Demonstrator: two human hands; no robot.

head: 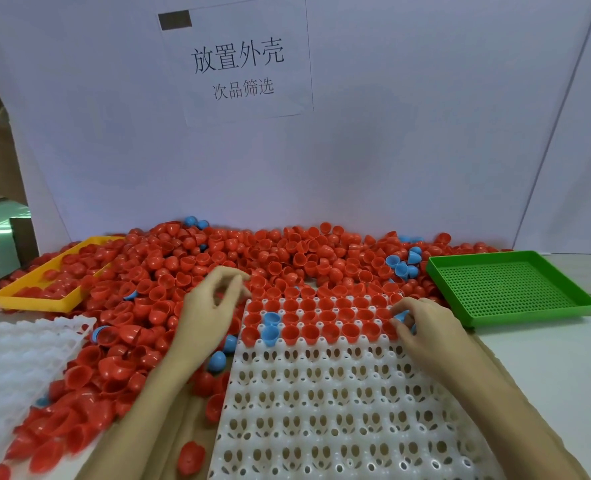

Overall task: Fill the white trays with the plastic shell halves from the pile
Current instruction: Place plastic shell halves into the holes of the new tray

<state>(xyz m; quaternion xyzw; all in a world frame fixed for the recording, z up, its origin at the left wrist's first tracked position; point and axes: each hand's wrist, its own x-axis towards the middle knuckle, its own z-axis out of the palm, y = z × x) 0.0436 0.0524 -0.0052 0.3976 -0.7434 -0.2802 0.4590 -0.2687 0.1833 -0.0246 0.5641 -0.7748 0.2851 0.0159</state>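
A white tray [339,403] with rows of sockets lies in front of me. Its three far rows hold red shell halves [325,317] and two blue ones [271,327]. A big pile of red shell halves [169,271] with a few blue ones spreads behind it and to its left. My left hand [207,306] hovers over the pile at the tray's far left corner, fingers loosely curled, and nothing shows in them. My right hand [422,327] is at the right end of the filled rows and pinches a blue shell half [402,317].
A second white tray [13,355] lies at the left. A yellow tray [34,292] sits half buried in shells at the back left. A green perforated tray [509,289] stands at the right. A white board with a paper sign rises behind the pile.
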